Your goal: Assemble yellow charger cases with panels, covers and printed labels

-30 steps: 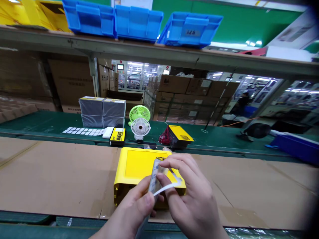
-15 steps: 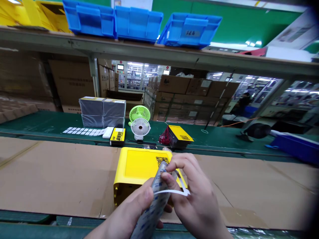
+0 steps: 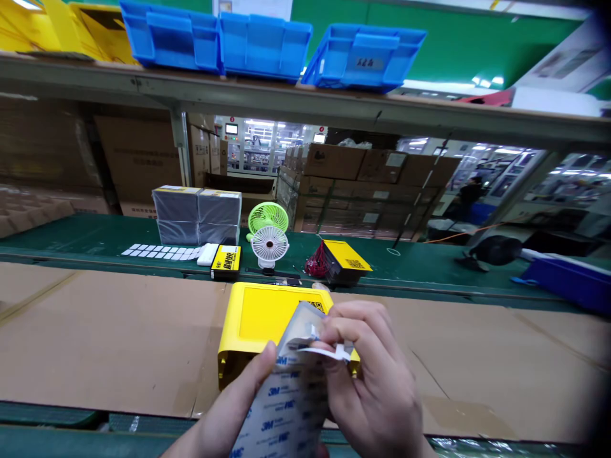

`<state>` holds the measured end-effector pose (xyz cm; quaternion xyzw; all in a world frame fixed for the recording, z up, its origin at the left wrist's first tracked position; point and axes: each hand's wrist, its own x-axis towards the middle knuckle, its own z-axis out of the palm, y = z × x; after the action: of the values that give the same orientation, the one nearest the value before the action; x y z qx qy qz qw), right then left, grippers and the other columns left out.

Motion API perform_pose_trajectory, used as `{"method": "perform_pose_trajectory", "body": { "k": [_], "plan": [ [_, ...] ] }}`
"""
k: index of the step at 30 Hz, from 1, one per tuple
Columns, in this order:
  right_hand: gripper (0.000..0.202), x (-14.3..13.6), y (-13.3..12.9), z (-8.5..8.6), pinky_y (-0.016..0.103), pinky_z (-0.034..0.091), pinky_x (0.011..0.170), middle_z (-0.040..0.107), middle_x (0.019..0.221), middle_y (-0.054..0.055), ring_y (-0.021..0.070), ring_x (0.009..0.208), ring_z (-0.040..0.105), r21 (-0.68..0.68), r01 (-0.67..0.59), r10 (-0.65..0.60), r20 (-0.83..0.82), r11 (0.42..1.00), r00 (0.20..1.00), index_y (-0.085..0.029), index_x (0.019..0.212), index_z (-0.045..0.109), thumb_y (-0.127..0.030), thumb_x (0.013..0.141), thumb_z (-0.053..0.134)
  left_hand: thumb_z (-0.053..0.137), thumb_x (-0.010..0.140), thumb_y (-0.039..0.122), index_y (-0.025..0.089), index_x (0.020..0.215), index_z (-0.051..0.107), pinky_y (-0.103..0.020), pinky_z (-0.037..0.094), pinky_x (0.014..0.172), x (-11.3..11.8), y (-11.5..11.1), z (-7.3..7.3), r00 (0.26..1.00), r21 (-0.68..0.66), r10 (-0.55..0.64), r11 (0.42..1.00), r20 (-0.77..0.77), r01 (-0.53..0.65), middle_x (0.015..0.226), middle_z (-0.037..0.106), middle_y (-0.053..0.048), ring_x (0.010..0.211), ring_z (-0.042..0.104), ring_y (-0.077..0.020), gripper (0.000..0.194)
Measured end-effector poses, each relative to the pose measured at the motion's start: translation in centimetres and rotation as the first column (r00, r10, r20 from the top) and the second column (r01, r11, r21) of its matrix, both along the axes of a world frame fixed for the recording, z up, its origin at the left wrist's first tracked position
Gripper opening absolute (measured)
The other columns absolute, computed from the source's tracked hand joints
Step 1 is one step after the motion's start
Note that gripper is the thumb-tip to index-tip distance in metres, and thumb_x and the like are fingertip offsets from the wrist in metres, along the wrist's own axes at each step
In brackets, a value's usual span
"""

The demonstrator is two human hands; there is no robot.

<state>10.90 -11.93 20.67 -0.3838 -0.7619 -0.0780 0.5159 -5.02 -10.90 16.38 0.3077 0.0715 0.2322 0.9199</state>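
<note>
Nearest, the left hand (image 3: 248,407) grips a 3M adhesive backing sheet (image 3: 286,401) while the right hand (image 3: 367,375) pinches a white strip (image 3: 329,350) at its top edge, half hiding the yellow case (image 3: 260,318) on the cardboard-covered surface (image 3: 109,337). Far above, the blue bins (image 3: 267,44) on the shelf hide their contents.

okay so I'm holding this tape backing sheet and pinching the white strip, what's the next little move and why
Probably keep peeling: the right hand pinches the white strip, which looks only partly lifted off the 3M backing sheet that the left hand steadies by its edge. Pull it gently free of the sheet, since the yellow case lies just beyond both hands.
</note>
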Motion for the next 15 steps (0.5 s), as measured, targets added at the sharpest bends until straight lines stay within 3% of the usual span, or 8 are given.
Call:
{"method": "perform_pose_trajectory", "body": {
  "k": [2, 6, 10, 12, 15],
  "plan": [
    [0.014, 0.0, -0.1, -0.1, 0.034, 0.044, 0.073, 0.051, 0.087, 0.006, 0.0184, 0.086, 0.049, -0.01, -0.082, 0.082, -0.008, 0.997, 0.997, -0.018, 0.083, 0.05, -0.004, 0.081, 0.048, 0.04, 0.076, 0.072, 0.013, 0.126, 0.049, -0.041, 0.037, 0.089, -0.2, 0.3, 0.4, 0.999, -0.012, -0.014, 1.0, 0.046, 0.015, 0.104, 0.062, -0.014, 0.097, 0.056, -0.0284, 0.078],
    [0.033, 0.1, -0.1, -0.9, 0.033, 0.05, 0.072, 0.056, 0.092, 0.004, 0.0172, 0.087, 0.056, -0.095, -0.298, 0.286, -0.123, 0.95, 0.95, -0.023, 0.102, 0.046, 0.001, 0.079, 0.046, 0.038, 0.076, 0.074, 0.015, 0.133, 0.041, -0.044, 0.036, 0.093, -0.8, 0.4, 1.2, 0.997, -0.023, 0.078, 0.997, 0.025, -0.077, 0.114, 0.059, -0.015, 0.11, 0.051, -0.032, 0.082],
    [0.06, 0.1, -0.6, -1.0, 0.033, 0.053, 0.073, 0.06, 0.091, 0.004, 0.0165, 0.083, 0.06, -0.073, -0.317, 0.293, -0.234, 0.945, 0.927, -0.027, 0.13, 0.034, 0.004, 0.08, 0.045, 0.036, 0.08, 0.07, 0.015, 0.136, 0.037, -0.045, 0.035, 0.096, -1.1, 0.6, 2.1, 0.974, 0.003, 0.227, 0.974, -0.014, -0.227, 0.12, 0.057, -0.015, 0.116, 0.048, -0.0323, 0.078],
    [0.051, 0.2, -1.1, -0.5, 0.033, 0.054, 0.069, 0.061, 0.089, 0.005, 0.0181, 0.08, 0.061, -0.086, -0.32, 0.299, -0.194, 0.944, 0.934, -0.026, 0.128, 0.043, -0.001, 0.084, 0.048, 0.033, 0.08, 0.071, 0.014, 0.136, 0.036, -0.046, 0.034, 0.098, -1.3, 1.3, 2.4, 0.949, 0.007, 0.314, 0.949, 0.025, -0.314, 0.123, 0.056, -0.015, 0.118, 0.046, -0.0331, 0.08],
    [0.022, 1.5, -1.7, -0.4, 0.033, 0.055, 0.062, 0.064, 0.085, 0.008, 0.0217, 0.078, 0.062, -0.128, -0.382, 0.363, -0.146, 0.915, 0.92, -0.024, 0.108, 0.061, -0.017, 0.087, 0.055, 0.028, 0.078, 0.075, 0.014, 0.137, 0.034, -0.048, 0.03, 0.102, -2.3, 3.3, 2.2, 0.873, -0.015, 0.441, 0.894, 0.21, -0.448, 0.13, 0.051, -0.016, 0.124, 0.039, -0.035, 0.086]
  ]
}}
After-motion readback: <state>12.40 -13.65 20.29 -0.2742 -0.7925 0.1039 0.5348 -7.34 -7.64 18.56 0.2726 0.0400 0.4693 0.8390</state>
